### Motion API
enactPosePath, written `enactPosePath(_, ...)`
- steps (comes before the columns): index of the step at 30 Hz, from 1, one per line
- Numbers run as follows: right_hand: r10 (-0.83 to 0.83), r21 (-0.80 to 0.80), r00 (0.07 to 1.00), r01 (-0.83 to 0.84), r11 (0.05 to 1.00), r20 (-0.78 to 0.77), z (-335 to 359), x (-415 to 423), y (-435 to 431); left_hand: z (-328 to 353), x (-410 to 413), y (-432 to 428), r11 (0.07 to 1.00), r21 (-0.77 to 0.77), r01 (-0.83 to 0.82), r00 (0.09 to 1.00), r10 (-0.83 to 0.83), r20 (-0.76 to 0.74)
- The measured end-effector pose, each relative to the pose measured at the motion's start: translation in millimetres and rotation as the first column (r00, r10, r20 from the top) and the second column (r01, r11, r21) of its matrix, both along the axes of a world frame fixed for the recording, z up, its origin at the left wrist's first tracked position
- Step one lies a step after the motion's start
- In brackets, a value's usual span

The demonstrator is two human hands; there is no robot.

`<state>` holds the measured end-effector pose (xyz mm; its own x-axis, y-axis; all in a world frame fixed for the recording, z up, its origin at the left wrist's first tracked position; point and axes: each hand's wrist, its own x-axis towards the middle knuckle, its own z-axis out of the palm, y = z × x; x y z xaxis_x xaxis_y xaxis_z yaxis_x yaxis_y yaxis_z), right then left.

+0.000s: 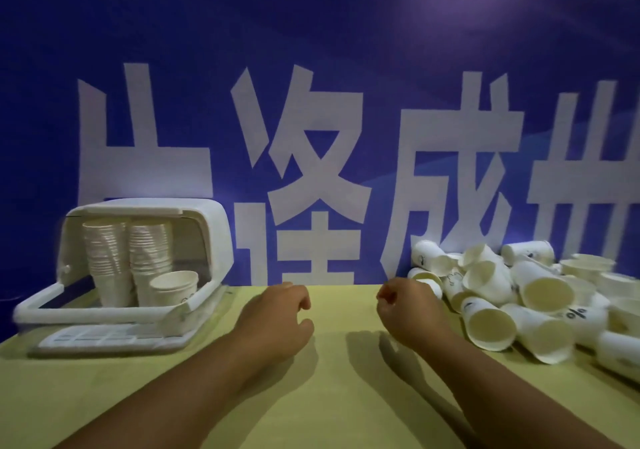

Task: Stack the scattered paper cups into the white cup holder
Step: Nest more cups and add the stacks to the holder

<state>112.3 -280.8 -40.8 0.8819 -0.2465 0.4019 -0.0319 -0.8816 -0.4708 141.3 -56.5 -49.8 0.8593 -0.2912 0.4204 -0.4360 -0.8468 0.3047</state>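
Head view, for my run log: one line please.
left hand: empty | right hand: empty | white cup holder: part-filled | loose paper cups: piled right

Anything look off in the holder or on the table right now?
On the table, at right, the loose cups lie heaped on their sides. In the cup holder, one low cup stands apart before the two tall stacks.
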Motion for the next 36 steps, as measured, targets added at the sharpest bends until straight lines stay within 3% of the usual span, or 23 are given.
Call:
enactPosePath(2, -0.111, -0.096, 0.994, 0.109, 0.989, -0.013, 0.8, -2.9, -21.9, -4.9, 3.4, -33.4, 0.999, -0.035, 0.03, 0.999, -0.032, -0.043)
enactPosePath(5, -0.346, -0.315, 0.937, 0.317, 0.895, -0.042, 6.6, -8.7, -48.1, -14.6, 13.0, -86.3, 0.991, -0.096, 0.091, 0.987, -0.103, -0.126)
enactPosePath(13, -0.507, -0.25, 0.821, 0.449, 0.858, -0.264, -8.3, -2.7, -75.7, -29.5, 43.3, -178.7, 0.985, -0.029, 0.17, 0.957, -0.172, -0.232)
enactPosePath(24, -0.34, -0.072, 0.918, 0.332, 0.941, -0.205, -9.2, -3.7, -71.0, -23.7, 34.8, -168.3, 0.974, -0.159, 0.164, 0.969, -0.189, -0.156)
enactPosePath(30, -0.209, 0.084, 0.978, 0.208, 0.975, 0.004, -6.3, 1.1, -47.9, -8.7, 20.1, -104.2, 0.955, -0.287, 0.073, 0.996, -0.084, -0.027)
enactPosePath(36, -0.038, 0.162, 0.99, 0.016, 0.987, 0.134, -10.6, 6.8, -18.5, 0.8, 6.0, -11.7, 0.97, -0.236, 0.05, 0.995, -0.028, 0.098)
